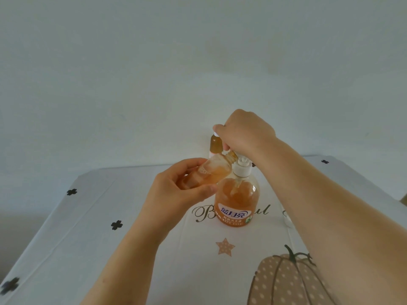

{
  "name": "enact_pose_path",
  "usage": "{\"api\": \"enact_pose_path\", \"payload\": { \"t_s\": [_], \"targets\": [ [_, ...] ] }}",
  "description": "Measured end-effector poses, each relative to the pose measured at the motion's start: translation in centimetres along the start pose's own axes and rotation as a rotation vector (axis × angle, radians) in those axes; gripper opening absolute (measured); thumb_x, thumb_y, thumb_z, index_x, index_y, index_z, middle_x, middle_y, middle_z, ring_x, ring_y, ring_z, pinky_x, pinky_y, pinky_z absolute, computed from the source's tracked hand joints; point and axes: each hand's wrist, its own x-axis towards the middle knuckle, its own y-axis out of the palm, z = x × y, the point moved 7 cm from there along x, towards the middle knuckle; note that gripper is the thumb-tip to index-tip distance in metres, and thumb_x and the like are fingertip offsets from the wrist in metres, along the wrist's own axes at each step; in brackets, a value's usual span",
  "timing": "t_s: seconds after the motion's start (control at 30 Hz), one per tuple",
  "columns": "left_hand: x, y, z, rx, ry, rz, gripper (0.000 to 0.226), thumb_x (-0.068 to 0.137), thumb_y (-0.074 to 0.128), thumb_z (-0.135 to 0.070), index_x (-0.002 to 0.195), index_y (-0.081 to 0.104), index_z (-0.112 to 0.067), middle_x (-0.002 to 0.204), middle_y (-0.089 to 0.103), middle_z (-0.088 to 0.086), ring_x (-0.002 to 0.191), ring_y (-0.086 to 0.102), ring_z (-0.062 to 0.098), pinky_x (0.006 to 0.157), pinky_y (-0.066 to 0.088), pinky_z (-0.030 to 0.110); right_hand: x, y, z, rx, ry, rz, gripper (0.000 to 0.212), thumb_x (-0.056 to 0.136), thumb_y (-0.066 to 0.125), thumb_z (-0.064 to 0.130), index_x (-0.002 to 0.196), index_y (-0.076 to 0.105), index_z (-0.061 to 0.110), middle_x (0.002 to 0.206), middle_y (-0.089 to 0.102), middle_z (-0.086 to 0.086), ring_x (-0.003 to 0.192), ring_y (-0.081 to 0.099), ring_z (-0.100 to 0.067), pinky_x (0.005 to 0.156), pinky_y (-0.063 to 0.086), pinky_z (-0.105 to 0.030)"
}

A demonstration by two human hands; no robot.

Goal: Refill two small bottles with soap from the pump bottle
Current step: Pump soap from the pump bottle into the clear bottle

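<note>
hands: 2, both bare, both up at the pump
left hand (176,190): fingers (191,164) and thumb wrapped round 1 small bottle, firm grip
right hand (246,133): on top of the pump, fingers (220,128) curled down over the pump head; the head itself is hidden under the hand
small bottles: 2
held small bottle (209,175): clear, uncapped, tilted well off upright, threaded neck pointing up-right and tucked under the right hand, just beside the pump collar; orange soap and bubbles inside, not full
standing small bottle (215,144): upright at the far side of the desk, behind the pump bottle, amber contents, white cap; the right hand's fingertips are right at the cap, can't tell if they touch
pump bottle (236,199): 1, upright, mid-desk, white collar, orange soap up to about the shoulder, blue and white label facing me
desk (66,238): 1, pushed against a plain pale wall (154,62)
cloth (193,271): 1, white, covers the whole top
clover prints (116,224): 4 black ones in plain sight, a 5th dark mark peeks out behind the pump collar
star print (225,246): 1, tan with dots, nearer than the pump bottle
pumpkin print (286,280): 1, dotted tan, near right, part under the right forearm
script lettering (201,213): 1 line, middle blocked by the pump bottle
small white item (287,220): 1, on the cloth right of the pump bottle, mostly hidden by the right forearm; can't tell what it is
</note>
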Motion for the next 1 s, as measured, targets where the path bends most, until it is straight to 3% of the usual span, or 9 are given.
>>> {"api": "enact_pose_path", "payload": {
  "t_s": [0.17, 0.3, 0.57, 0.7, 1.0],
  "targets": [
    [0.0, 0.1, 0.1, 0.010, -0.003, -0.001, 0.040, 0.069, 0.084, -0.013, 0.102, 0.072, -0.033, 0.086, 0.074, -0.009, 0.069, 0.070, 0.005, 0.065, 0.053, 0.017, 0.1, 0.5, 0.0, -0.012, 0.005, 0.067, 0.037, 0.095, 0.050, 0.033, 0.075, 0.072, 0.012, 0.057, 0.059, 0.003, 0.054, 0.056, -0.017, 0.055, 0.043, -0.027],
    [0.1, 0.0, 0.3, 0.030, 0.004, 0.017, 0.040, 0.068, 0.085, -0.015, 0.100, 0.073, -0.036, 0.091, 0.075, -0.009, 0.078, 0.071, 0.009, 0.073, 0.057, 0.026, 0.1, 1.4, -0.1, 0.022, -0.009, 0.145, 0.041, 0.095, 0.049, 0.035, 0.065, 0.067, 0.015, 0.055, 0.057, 0.007, 0.056, 0.057, -0.017, 0.062, 0.047, -0.031],
    [0.7, -0.4, 1.3, 0.069, -0.017, 0.018, 0.042, 0.065, 0.087, -0.019, 0.098, 0.073, -0.039, 0.096, 0.074, -0.008, 0.087, 0.072, 0.015, 0.081, 0.059, 0.034, 0.7, 2.9, -0.8, 0.040, 0.026, 0.153, 0.044, 0.094, 0.050, 0.037, 0.059, 0.066, 0.017, 0.053, 0.056, 0.002, 0.055, 0.056, -0.020, 0.061, 0.045, -0.032],
    [0.5, -0.3, 1.2, 0.057, -0.014, 0.025, 0.041, 0.066, 0.086, -0.014, 0.095, 0.074, -0.040, 0.093, 0.075, -0.010, 0.082, 0.072, 0.011, 0.078, 0.059, 0.030, 0.8, 2.9, -1.1, 0.079, 0.032, 0.151, 0.045, 0.093, 0.051, 0.035, 0.054, 0.066, 0.017, 0.057, 0.060, 0.002, 0.055, 0.057, -0.020, 0.063, 0.047, -0.031],
    [0.2, -0.2, 0.4, 0.060, -0.001, 0.000, 0.040, 0.066, 0.086, -0.017, 0.097, 0.073, -0.039, 0.092, 0.075, -0.010, 0.082, 0.072, 0.013, 0.080, 0.059, 0.033, 0.4, 1.8, -0.7, 0.085, 0.047, 0.112, 0.041, 0.093, 0.051, 0.033, 0.060, 0.069, 0.016, 0.063, 0.066, 0.001, 0.058, 0.060, -0.020, 0.062, 0.048, -0.030]
  ]
}}
